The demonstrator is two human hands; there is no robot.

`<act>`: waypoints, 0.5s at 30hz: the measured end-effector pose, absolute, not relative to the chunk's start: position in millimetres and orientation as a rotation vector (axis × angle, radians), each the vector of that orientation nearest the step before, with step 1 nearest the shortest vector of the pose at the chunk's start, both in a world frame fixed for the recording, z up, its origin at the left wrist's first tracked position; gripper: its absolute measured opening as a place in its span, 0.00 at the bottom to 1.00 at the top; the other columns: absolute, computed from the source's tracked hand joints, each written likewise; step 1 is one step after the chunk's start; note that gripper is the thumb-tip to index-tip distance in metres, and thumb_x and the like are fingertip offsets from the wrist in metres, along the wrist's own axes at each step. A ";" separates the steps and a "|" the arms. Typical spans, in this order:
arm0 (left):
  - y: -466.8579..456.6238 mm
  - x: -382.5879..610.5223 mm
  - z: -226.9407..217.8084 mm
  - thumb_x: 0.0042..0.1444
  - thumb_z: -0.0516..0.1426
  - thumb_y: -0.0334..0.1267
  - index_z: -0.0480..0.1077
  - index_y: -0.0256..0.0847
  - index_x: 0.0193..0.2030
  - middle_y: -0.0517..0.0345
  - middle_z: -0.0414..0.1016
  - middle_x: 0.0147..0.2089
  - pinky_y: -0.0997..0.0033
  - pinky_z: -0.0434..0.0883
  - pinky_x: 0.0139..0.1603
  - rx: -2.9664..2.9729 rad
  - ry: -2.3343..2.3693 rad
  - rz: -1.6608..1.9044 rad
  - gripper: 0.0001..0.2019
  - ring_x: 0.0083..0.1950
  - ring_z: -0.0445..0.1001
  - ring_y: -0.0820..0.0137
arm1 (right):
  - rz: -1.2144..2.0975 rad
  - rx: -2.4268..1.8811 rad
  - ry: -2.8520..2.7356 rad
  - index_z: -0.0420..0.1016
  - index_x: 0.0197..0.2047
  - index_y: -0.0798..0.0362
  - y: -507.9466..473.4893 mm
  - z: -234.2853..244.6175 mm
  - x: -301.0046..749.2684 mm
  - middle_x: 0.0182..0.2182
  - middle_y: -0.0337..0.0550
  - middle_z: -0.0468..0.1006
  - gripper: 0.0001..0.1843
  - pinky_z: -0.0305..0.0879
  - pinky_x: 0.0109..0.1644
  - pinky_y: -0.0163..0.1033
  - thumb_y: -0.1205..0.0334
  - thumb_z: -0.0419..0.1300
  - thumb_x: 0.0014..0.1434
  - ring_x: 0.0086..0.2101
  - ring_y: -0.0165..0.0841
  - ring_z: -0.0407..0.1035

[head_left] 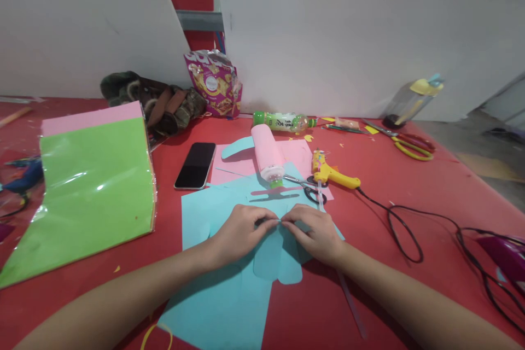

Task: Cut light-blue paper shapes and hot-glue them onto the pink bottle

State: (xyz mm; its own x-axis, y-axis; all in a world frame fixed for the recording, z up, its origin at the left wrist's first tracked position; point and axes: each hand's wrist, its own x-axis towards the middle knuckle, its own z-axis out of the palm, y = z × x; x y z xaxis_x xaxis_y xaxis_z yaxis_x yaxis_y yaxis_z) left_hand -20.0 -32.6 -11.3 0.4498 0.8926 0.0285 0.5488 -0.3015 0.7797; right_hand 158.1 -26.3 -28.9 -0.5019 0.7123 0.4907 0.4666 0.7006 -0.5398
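My left hand [240, 232] and my right hand [314, 232] meet over the middle of the table, thumbs and forefingers pinched together. Between them they hold a folded light blue paper cutout [268, 257] with rounded ends by its upper part. Light blue paper sheets [225, 306] lie under the hands. Just beyond is a bottle wrapped in pink paper [264, 147], a blue paper strip [238, 149] sticking out from its left side. A thin pink strip [266, 192] sits by its green cap. Black-handled scissors [314, 194] lie beyond my right hand.
A yellow glue gun [338, 176] with a black cord stands at the right. Left are a phone [196, 165] and packed green paper [98, 180]. At the back lie a drink bottle [283, 121], a snack bag [215, 85], large scissors [410, 145] and a clear bottle [410, 101].
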 end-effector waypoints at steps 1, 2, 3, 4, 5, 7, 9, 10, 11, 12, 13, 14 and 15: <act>-32.7 -20.0 -11.4 0.55 0.52 0.35 0.73 0.39 0.34 0.60 0.78 0.33 0.77 0.66 0.34 1.992 1.202 0.616 0.09 0.33 0.74 0.71 | 0.449 -0.901 -2.191 0.71 0.27 0.55 -26.2 -28.7 158.0 0.20 0.41 0.74 0.10 0.64 0.27 0.31 0.66 0.51 0.57 0.23 0.28 0.67; -32.7 -19.9 -11.4 0.55 0.52 0.35 0.73 0.39 0.34 0.60 0.78 0.33 0.77 0.66 0.34 2.000 1.199 0.621 0.09 0.33 0.74 0.71 | 0.459 -0.903 -2.190 0.70 0.27 0.55 -26.2 -28.6 157.8 0.20 0.41 0.73 0.10 0.64 0.27 0.31 0.66 0.51 0.57 0.23 0.28 0.67; -32.8 -19.7 -11.3 0.55 0.52 0.35 0.73 0.39 0.34 0.60 0.78 0.33 0.77 0.66 0.34 2.006 1.197 0.627 0.09 0.33 0.74 0.71 | 0.471 -0.904 -2.187 0.70 0.27 0.55 -26.2 -28.8 157.6 0.20 0.42 0.73 0.10 0.64 0.27 0.31 0.66 0.51 0.57 0.23 0.28 0.67; -32.8 -19.5 -11.2 0.55 0.52 0.35 0.73 0.39 0.34 0.59 0.78 0.33 0.77 0.66 0.34 2.009 1.196 0.634 0.09 0.33 0.74 0.72 | 0.483 -0.904 -2.183 0.70 0.27 0.55 -26.3 -29.1 157.6 0.20 0.42 0.73 0.09 0.64 0.27 0.32 0.66 0.52 0.56 0.23 0.28 0.67; -33.0 -19.3 -11.0 0.55 0.52 0.35 0.73 0.39 0.33 0.59 0.78 0.32 0.77 0.66 0.34 2.010 1.197 0.639 0.09 0.33 0.74 0.72 | 0.495 -0.903 -2.178 0.70 0.27 0.55 -26.4 -29.5 157.5 0.21 0.42 0.73 0.09 0.64 0.27 0.32 0.66 0.52 0.56 0.23 0.29 0.67; -33.4 -19.0 -10.8 0.55 0.52 0.35 0.73 0.39 0.33 0.60 0.78 0.32 0.77 0.66 0.34 2.011 1.199 0.645 0.09 0.32 0.74 0.72 | 0.515 -0.899 -2.167 0.70 0.28 0.55 -26.7 -30.5 157.6 0.21 0.42 0.73 0.08 0.64 0.27 0.32 0.66 0.53 0.56 0.24 0.29 0.67; -34.0 -18.9 -10.9 0.54 0.52 0.35 0.73 0.39 0.33 0.60 0.78 0.32 0.77 0.66 0.34 2.016 1.200 0.649 0.08 0.32 0.74 0.72 | 0.525 -0.901 -2.163 0.69 0.28 0.55 -27.0 -31.2 157.6 0.21 0.42 0.73 0.07 0.64 0.27 0.32 0.66 0.53 0.56 0.24 0.29 0.67; -34.3 -18.9 -11.1 0.54 0.52 0.35 0.73 0.39 0.33 0.60 0.78 0.32 0.77 0.66 0.34 2.019 1.200 0.649 0.08 0.32 0.74 0.72 | 0.526 -0.903 -2.162 0.69 0.28 0.55 -27.2 -31.5 157.7 0.21 0.42 0.73 0.07 0.64 0.27 0.32 0.66 0.53 0.56 0.23 0.29 0.67; -34.5 -18.9 -11.4 0.54 0.52 0.35 0.73 0.39 0.33 0.60 0.78 0.32 0.77 0.66 0.34 2.021 1.201 0.647 0.08 0.32 0.74 0.72 | 0.524 -0.905 -2.162 0.69 0.27 0.54 -27.3 -31.7 157.7 0.21 0.41 0.73 0.07 0.64 0.27 0.32 0.65 0.53 0.56 0.23 0.29 0.66; -34.6 -18.9 -11.7 0.54 0.52 0.35 0.73 0.39 0.33 0.60 0.78 0.32 0.77 0.66 0.34 2.021 1.203 0.647 0.08 0.33 0.74 0.72 | 0.521 -0.908 -2.162 0.69 0.27 0.54 -27.4 -31.9 157.7 0.21 0.41 0.73 0.07 0.64 0.27 0.32 0.65 0.53 0.56 0.23 0.29 0.66; -34.6 -18.8 -12.0 0.54 0.52 0.35 0.73 0.39 0.33 0.60 0.78 0.32 0.77 0.66 0.34 2.020 1.205 0.647 0.08 0.33 0.74 0.71 | 0.518 -0.909 -2.163 0.69 0.27 0.54 -27.5 -32.1 157.8 0.20 0.41 0.72 0.07 0.64 0.27 0.32 0.65 0.53 0.56 0.23 0.29 0.66; -34.6 -18.6 -12.1 0.54 0.52 0.35 0.73 0.39 0.33 0.60 0.78 0.32 0.76 0.67 0.34 2.019 1.206 0.646 0.08 0.33 0.74 0.71 | 0.518 -0.910 -2.165 0.69 0.27 0.54 -27.5 -32.3 157.9 0.20 0.41 0.72 0.07 0.64 0.27 0.32 0.64 0.53 0.56 0.23 0.29 0.66; -34.5 -18.4 -12.2 0.54 0.52 0.35 0.73 0.39 0.33 0.59 0.78 0.32 0.76 0.67 0.34 2.018 1.208 0.644 0.08 0.33 0.74 0.71 | 0.517 -0.911 -2.166 0.69 0.27 0.54 -27.6 -32.5 158.1 0.20 0.41 0.72 0.08 0.64 0.27 0.32 0.64 0.53 0.56 0.23 0.29 0.67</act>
